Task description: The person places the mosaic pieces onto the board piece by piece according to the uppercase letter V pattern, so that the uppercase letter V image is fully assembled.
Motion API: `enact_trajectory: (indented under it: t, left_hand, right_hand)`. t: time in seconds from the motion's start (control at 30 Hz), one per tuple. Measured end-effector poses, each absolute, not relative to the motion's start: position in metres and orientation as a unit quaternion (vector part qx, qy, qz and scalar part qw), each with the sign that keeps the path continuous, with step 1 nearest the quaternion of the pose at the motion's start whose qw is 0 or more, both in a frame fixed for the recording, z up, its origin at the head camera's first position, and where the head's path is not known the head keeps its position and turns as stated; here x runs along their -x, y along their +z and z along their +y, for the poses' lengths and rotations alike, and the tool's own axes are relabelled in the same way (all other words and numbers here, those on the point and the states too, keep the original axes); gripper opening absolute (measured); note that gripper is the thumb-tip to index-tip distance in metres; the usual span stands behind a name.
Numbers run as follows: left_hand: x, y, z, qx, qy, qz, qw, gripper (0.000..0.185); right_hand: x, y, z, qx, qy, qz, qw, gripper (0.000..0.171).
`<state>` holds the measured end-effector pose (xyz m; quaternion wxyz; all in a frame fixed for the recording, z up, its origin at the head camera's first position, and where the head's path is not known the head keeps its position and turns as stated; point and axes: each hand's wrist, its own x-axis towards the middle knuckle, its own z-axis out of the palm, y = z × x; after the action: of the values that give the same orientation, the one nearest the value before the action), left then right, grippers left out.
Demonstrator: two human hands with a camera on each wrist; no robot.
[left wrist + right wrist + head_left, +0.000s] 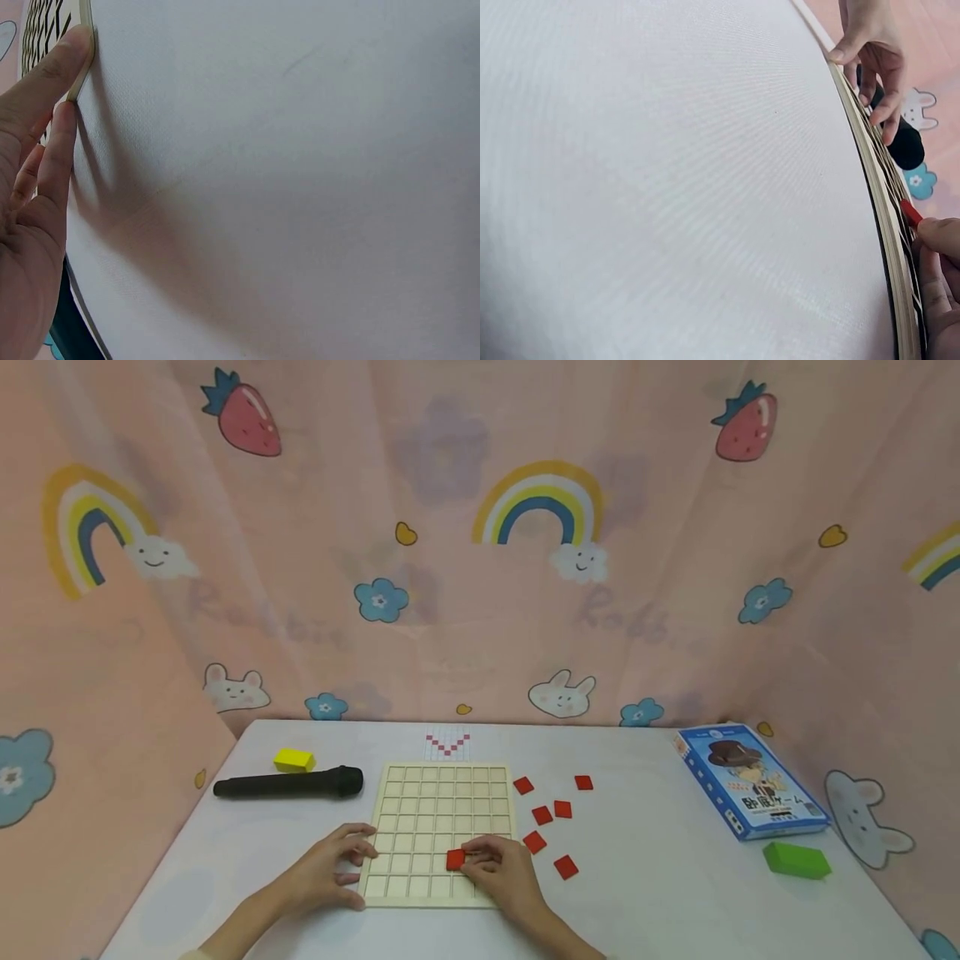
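Observation:
A cream grid board (pixel 420 841) lies on the white table. My right hand (pixel 506 872) is over its near right part and pinches a red square tile (pixel 455 860) between thumb and fingertips, close over the cells. In the right wrist view the red tile (pixel 910 214) appears tilted on edge above the grid. My left hand (pixel 327 867) rests at the board's left side, its thumb at the near left corner and its other fingers spread along the edge. The left wrist view shows the thumb and a finger of the left hand (pixel 41 165) touching the board's rim (pixel 86 60).
Several loose red tiles (pixel 563 810) lie right of the board. Beyond it is a paper grid (pixel 447 744) with a red V pattern. A black microphone (pixel 288 783) and yellow block (pixel 294 761) lie at left; a blue box (pixel 752 781) and green block (pixel 797 860) at right.

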<state>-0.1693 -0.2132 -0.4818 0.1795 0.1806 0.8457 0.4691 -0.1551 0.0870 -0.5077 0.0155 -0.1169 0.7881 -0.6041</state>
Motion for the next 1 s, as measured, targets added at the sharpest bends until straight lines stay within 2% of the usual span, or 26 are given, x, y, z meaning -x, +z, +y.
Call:
enact_trajectory:
  t: [0.4, 1.0]
  left_hand:
    - [0.169, -0.483, -0.215, -0.193, 0.458, 0.852, 0.163, 0.055]
    - [0.171, -0.487, -0.217, -0.198, 0.461, 0.849, 0.169, 0.053]
  right_hand:
    - [0.155, -0.507, 0.081, 0.132, -0.605, 0.785, 0.015, 0.023]
    - [0.157, -0.509, 0.072, 0.132, -0.596, 0.792, 0.022, 0.021]
